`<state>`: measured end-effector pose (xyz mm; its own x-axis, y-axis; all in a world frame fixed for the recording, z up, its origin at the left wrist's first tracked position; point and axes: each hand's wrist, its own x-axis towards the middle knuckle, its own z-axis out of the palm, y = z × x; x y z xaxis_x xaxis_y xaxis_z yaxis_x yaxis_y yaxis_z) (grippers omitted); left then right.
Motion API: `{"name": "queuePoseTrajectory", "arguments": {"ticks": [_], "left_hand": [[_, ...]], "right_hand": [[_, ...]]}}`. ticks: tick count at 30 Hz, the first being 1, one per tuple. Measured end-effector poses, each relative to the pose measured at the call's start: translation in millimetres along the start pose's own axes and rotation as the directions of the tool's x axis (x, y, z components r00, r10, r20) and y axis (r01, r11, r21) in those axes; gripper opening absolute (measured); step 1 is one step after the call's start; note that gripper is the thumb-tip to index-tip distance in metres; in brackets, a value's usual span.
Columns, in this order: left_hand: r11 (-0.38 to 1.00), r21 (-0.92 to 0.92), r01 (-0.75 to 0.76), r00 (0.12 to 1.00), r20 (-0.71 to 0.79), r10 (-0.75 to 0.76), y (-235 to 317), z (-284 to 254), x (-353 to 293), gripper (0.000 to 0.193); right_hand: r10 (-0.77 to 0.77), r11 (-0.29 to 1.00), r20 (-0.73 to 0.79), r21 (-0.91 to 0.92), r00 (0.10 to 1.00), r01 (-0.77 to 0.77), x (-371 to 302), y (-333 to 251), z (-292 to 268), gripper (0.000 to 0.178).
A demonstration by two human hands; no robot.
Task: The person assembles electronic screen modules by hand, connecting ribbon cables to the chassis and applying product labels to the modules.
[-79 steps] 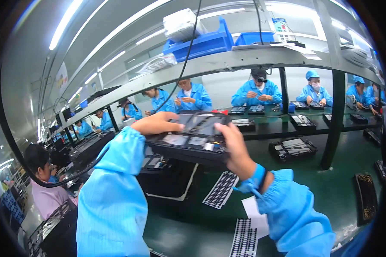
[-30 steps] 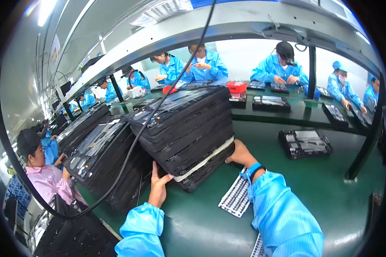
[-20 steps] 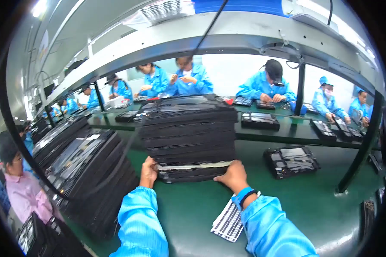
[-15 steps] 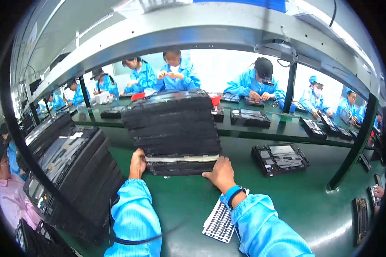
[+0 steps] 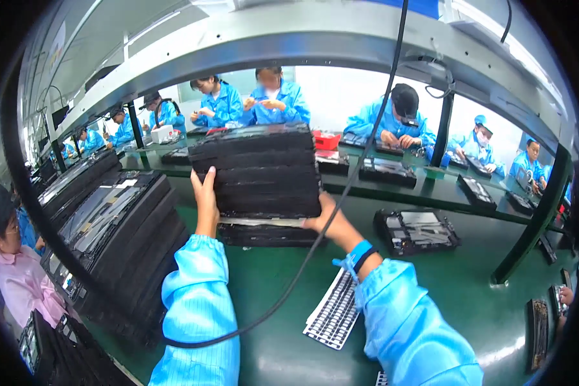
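Note:
In front of me on the green bench stands a tall stack of black foam trays (image 5: 264, 174), with a pale strip (image 5: 262, 222) showing between two of its lower layers. My left hand (image 5: 206, 201) presses against the stack's left side above that strip, fingers pointing up. On the opposite side, my right hand (image 5: 330, 220) grips the lower right edge near the strip's end; some of its fingers are hidden behind the stack. A white sheet with rows of black marks (image 5: 333, 312) lies on the bench below my right wrist.
Tall stacks of filled black trays (image 5: 109, 238) stand at left. A single tray of parts (image 5: 419, 231) lies to the right. A black cable (image 5: 302, 270) hangs across the view. Metal posts (image 5: 535, 212) frame the bench; co-workers in blue (image 5: 392, 122) sit beyond.
Both hands have moved up along the stack's sides, from the pale strip's level to above or beside it. The black cable now crosses in front of my right hand. The view has shifted slightly.

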<state>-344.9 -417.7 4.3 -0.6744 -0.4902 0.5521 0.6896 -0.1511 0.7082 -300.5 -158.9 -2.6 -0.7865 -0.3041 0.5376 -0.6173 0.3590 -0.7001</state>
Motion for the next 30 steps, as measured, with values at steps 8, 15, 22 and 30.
{"name": "queuePoseTrajectory", "arguments": {"ticks": [8,15,22,30], "left_hand": [[0.875,0.459,0.153,0.981,-0.177,-0.078,-16.0,0.4,-105.4,0.068],[0.706,0.426,-0.565,0.386,0.893,-0.230,110.3,2.0,-245.1,0.061],[0.895,-0.019,-0.446,0.018,0.999,0.030,137.4,23.2,-299.3,0.057],[0.856,0.023,-0.517,-0.227,0.960,-0.163,168.2,48.1,-354.2,0.048]], "right_hand": [[0.314,0.937,0.062,-0.179,0.947,-0.299,-27.5,-20.4,-75.1,0.075],[0.316,0.829,0.204,-0.534,0.927,-0.166,-176.1,-95.3,-182.7,0.036],[0.297,0.868,0.433,-0.494,0.851,-0.051,-315.6,-174.3,-133.5,0.040],[0.223,0.754,0.271,-0.657,0.937,0.011,-346.8,-139.7,-131.2,0.043]]}}
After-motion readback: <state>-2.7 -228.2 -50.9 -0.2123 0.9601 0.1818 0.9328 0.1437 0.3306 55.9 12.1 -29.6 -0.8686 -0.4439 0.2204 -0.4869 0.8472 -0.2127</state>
